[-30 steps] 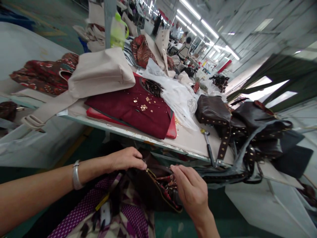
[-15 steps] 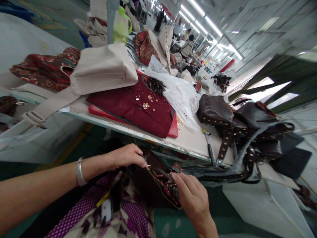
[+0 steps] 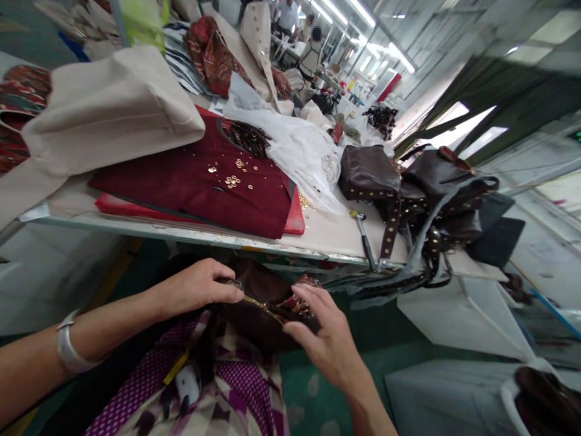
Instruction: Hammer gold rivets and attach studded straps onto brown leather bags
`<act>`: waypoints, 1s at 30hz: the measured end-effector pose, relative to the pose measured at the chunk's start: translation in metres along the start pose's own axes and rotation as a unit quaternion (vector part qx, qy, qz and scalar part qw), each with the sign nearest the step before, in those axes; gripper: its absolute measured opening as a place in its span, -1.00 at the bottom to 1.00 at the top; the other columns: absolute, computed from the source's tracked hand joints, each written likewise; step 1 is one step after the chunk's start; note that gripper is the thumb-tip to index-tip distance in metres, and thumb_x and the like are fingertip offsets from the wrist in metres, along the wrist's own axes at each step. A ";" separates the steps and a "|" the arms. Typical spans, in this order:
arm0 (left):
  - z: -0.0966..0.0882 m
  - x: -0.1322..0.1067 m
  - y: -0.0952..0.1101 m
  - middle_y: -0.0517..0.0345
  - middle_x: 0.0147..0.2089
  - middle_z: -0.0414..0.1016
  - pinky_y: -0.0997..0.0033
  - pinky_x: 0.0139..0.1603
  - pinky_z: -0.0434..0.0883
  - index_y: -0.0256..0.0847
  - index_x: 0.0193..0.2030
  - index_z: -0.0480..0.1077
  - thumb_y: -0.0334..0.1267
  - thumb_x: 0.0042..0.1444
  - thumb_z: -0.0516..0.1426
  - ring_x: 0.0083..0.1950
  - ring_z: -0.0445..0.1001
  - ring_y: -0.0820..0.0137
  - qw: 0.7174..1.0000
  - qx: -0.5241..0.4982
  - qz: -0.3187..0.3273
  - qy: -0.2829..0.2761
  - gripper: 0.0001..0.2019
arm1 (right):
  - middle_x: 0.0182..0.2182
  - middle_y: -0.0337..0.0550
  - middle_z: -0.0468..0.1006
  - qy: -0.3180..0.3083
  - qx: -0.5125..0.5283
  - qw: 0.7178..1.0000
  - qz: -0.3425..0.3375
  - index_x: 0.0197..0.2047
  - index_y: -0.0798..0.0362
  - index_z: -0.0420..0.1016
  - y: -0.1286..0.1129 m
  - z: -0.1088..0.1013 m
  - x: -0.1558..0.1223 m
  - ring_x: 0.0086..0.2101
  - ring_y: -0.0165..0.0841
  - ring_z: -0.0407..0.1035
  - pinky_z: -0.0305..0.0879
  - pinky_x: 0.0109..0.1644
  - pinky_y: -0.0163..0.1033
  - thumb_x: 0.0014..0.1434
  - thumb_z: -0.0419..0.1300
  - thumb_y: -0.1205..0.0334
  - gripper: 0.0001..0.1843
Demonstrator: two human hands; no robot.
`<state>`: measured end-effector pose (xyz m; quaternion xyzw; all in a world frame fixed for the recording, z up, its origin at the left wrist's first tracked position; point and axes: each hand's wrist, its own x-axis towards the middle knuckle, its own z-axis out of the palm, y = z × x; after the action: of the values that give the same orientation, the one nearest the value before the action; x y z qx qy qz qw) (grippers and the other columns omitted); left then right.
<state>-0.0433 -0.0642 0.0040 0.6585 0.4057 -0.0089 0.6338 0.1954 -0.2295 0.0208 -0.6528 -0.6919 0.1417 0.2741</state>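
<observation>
"Counting hands?"
"Two: left hand (image 3: 195, 289) pinching the zipper (image 3: 256, 303) of one brown leather bag (image 3: 258, 287) on the lap (image 3: 245, 387); right hand (image 3: 324, 336) on its lining (image 3: 305, 281), grip unclear."
"Hammers?"
"One hammer (image 3: 363, 239), on the table (image 3: 327, 236)."

This is a big bag workshop. Long work tables (image 3: 181, 233) run back to the upper middle, piled with brown leather bags (image 3: 367, 172) and red cloth (image 3: 190, 194). Long ceiling lights (image 3: 361, 12) shine above, and other workers (image 3: 311, 57) sit far off.

Left hand (image 3: 197, 289) pinched shut; right hand (image 3: 321, 339) half-open, curled downward.
</observation>
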 end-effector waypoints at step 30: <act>-0.017 0.086 0.027 -0.01 0.19 0.47 0.18 0.21 0.20 -0.37 0.21 0.44 -0.43 0.37 -0.12 0.17 0.33 0.22 0.574 0.575 0.393 0.430 -0.57 | -0.17 -0.08 0.52 -0.125 -0.309 0.943 -0.016 -0.11 0.08 0.51 0.009 0.006 0.194 -0.09 -0.15 0.40 0.34 -0.05 -0.11 0.34 0.19 0.15 -0.82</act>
<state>0.0208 -0.0018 -0.0154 0.9058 0.2415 0.2943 -0.1862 0.2002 -0.0370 0.0485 -0.6713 -0.7406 -0.0026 -0.0272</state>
